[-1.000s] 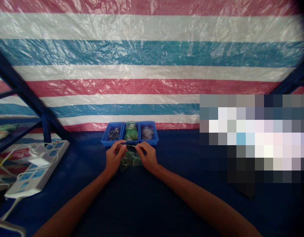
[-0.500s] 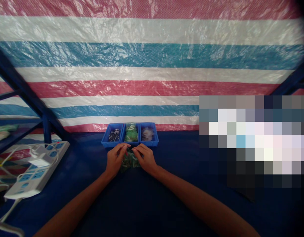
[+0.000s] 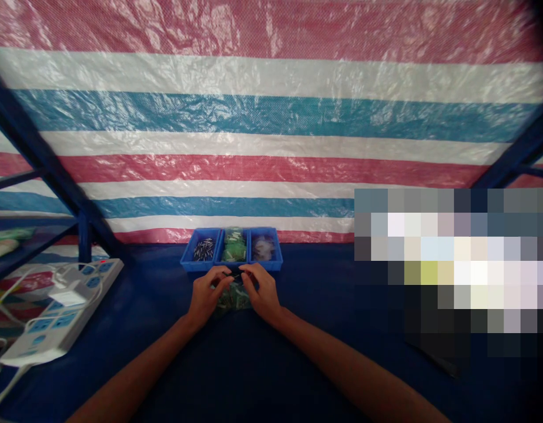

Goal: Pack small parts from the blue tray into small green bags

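Observation:
My left hand point(image 3: 208, 294) is closed in a pinch, thumb against fingertips, just in front of the bins. Opposite it, my right hand point(image 3: 263, 294) pinches in the same way. A small dark part point(image 3: 234, 272) lies between the two sets of fingertips; its kind is too small to make out. Beneath the fingers rests a green bag point(image 3: 235, 298) of small pieces, partly hidden by both hands. Directly beyond stand three joined blue bins point(image 3: 231, 267). They hold dark and silver pins point(image 3: 204, 249), a green bag of pale pieces point(image 3: 234, 245) and clear plastic pieces point(image 3: 263, 249).
A white power strip point(image 3: 55, 329) with plugs and cables lies at the left on the dark blue table point(image 3: 236, 376). Blue metal frame bars point(image 3: 84, 235) rise on both sides. Striped plastic sheeting point(image 3: 271, 117) hangs behind. The right side is pixelated.
The view has tilted slightly up, so everything sits lower in the picture. Both hands stay together over the green bag, and their fingers have shifted a little around the small dark part.

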`<state>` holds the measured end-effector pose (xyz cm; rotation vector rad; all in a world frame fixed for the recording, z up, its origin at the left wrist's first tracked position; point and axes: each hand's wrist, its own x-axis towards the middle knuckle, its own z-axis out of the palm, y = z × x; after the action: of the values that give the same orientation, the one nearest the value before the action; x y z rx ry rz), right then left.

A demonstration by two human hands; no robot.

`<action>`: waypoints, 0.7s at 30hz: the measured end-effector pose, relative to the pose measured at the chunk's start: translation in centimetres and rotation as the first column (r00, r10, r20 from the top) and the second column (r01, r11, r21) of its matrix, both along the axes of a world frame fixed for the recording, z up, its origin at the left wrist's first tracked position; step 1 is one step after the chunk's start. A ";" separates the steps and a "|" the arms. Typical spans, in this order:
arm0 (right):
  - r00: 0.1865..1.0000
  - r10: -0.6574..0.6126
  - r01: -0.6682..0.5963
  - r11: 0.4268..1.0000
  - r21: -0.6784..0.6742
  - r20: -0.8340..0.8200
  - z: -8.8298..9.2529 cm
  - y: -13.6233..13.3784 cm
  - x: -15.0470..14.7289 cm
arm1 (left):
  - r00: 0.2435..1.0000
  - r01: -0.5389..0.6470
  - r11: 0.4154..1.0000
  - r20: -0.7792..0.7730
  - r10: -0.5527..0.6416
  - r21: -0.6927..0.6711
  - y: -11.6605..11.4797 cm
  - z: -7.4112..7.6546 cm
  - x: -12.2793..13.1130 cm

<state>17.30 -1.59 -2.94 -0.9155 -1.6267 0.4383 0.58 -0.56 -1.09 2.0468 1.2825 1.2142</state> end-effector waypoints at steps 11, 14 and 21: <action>0.991 0.106 -0.108 0.994 0.011 0.087 -0.1 0.1 0.1 | 0.999 -0.034 0.999 0.015 0.034 -0.015 -0.2 0.5 0.1; 0.990 0.103 -0.106 0.994 0.019 0.098 -0.2 0.2 -0.1 | 0.999 -0.042 0.999 0.022 0.042 -0.025 -0.2 0.5 0.0; 0.995 0.047 -0.046 0.999 -0.016 0.093 0.0 0.1 -0.1 | 0.985 -0.017 0.997 0.169 0.030 -0.075 -0.3 0.5 0.1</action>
<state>17.23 -1.49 -2.98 -0.9216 -1.7350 0.4445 0.65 -0.85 -0.58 1.8381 1.2545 1.3022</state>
